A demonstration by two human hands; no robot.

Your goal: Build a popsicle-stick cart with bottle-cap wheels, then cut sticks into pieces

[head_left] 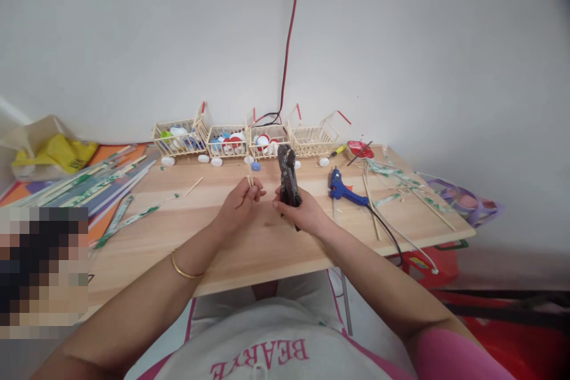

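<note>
My left hand pinches short wooden sticks upright above the wooden table. My right hand grips a dark pair of cutters, jaws pointing up, just right of the sticks. Both hands are close together over the middle of the table. A gold bangle circles my left wrist.
Several small stick carts holding bottle caps line the back edge by the wall. A blue glue gun with its cord lies to the right, among loose sticks and wrappers. Wrappers and coloured sheets lie left. A red-black cable hangs down the wall.
</note>
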